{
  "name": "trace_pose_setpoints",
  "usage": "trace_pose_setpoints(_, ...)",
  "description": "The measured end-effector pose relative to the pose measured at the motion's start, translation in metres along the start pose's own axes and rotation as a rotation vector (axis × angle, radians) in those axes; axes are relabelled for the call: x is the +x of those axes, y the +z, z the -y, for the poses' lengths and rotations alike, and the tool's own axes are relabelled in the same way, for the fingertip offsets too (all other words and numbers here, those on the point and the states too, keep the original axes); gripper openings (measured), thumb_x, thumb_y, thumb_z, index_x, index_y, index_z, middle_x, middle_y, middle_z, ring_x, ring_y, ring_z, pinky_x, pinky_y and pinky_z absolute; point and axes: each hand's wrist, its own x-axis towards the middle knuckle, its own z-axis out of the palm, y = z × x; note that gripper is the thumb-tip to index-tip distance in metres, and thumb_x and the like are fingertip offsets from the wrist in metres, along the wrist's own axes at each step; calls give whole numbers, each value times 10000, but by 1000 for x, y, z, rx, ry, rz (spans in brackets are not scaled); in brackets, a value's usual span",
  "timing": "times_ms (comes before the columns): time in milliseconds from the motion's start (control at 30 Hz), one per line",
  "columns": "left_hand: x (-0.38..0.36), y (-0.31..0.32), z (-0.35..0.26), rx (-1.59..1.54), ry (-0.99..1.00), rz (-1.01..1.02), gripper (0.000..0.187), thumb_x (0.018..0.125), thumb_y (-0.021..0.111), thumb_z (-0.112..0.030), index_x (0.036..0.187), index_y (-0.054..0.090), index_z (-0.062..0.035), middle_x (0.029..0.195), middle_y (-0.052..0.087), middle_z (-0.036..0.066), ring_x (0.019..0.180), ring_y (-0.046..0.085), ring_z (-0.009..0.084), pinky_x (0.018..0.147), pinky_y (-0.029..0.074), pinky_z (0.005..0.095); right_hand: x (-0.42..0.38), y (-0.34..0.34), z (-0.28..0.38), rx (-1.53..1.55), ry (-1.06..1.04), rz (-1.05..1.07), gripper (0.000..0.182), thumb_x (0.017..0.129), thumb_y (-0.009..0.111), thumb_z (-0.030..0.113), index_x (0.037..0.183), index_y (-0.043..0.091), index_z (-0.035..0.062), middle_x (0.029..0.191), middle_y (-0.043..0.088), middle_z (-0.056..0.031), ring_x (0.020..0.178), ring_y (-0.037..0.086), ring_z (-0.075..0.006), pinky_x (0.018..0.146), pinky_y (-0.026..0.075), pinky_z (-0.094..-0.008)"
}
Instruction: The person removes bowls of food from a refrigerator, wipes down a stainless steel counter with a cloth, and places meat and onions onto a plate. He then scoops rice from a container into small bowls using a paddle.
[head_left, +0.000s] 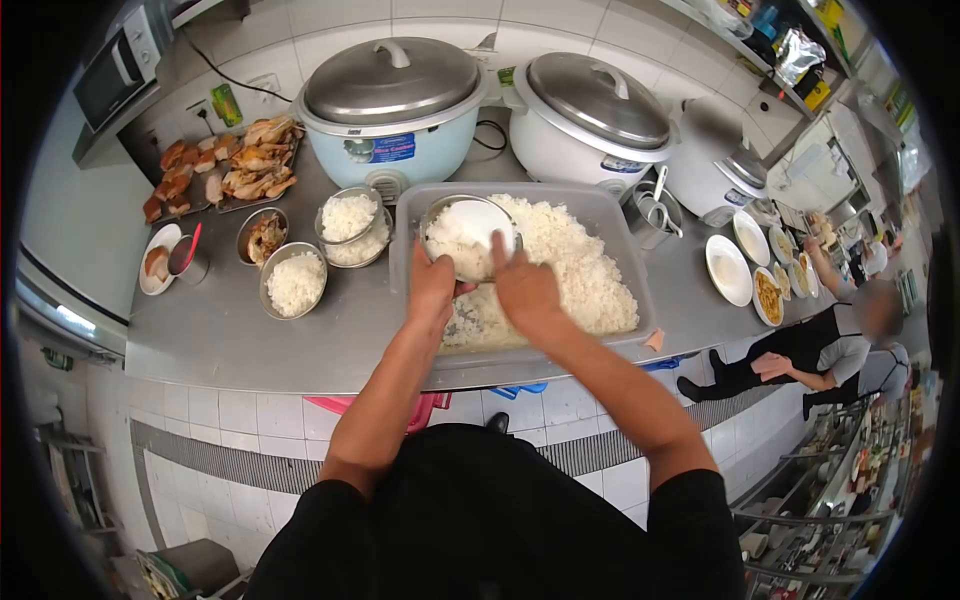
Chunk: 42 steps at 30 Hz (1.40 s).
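Note:
A large grey tub (648, 300) of white rice (585, 265) stands in front of me on the steel counter. Over its left part, my left hand (432, 285) grips the near left rim of a round metal bowl (428, 225) with rice inside. A white, rounded thing (470, 218) lies in the bowl, blurred; I cannot tell what it is. My right hand (527, 290) is at the bowl's right side, its fingers reaching to the white thing, partly smeared by motion. Left of the tub are stacked bowls of rice (350, 217) and a metal bowl of rice (296, 284).
Behind the tub stand lidded rice cookers (390, 100). Trays of cooked meat (262, 160) are at the back left, near a cup with a red handle (188, 258). Right are a utensil container (652, 215) and white plates (729, 270). Two people (830, 340) stand at the far right.

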Motion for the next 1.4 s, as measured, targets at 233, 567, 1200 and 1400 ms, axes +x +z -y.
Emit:
trace_pose_setpoints(233, 10, 1, 12, -149, 2, -106, 599, 832, 361, 33, 1401, 305, -145, 1198, 562, 144, 867, 665, 227, 511, 568, 291, -9, 3, -17, 468, 143, -38, 695, 863, 498, 129, 1494, 210, 75, 1063, 599, -213, 716, 662, -355, 648, 538, -460)
trace_pose_setpoints(567, -76, -176, 0, -116, 28, -208, 499, 844, 523, -69, 1336, 448, -42, 1262, 555, 198, 1076, 619, 335, 816, 576, 468, -13, 41, -12, 639, 112, -130, 717, 890, 570, 462, 1471, 295, 146, 1434, 376, -243, 1213, 486, -408, 938, 453, -505)
trace_pose_setpoints(1200, -93, -377, 271, 455, -17, -48, 172, 909, 536, -191, 931, 565, -23, 710, 545, 63, 469, 502, 162, 372, 395, 257, -655, 236, 137, 923, 1428, 1111, 186, 751, 610, 155, 857, 739, 73, 849, 714, -120, 760, 701, -247, 698, 556, -397)
trace_pose_setpoints(1400, -118, -192, 354, 1041, -22, 510, 271, 880, 509, -215, 1024, 611, -9, 880, 627, 181, 839, 621, 278, 693, 502, 379, -738, 231, 176, 1320, 2022, 425, 246, 821, 562, 245, 897, 733, 85, 779, 710, -116, 687, 694, -210, 640, 551, -345)
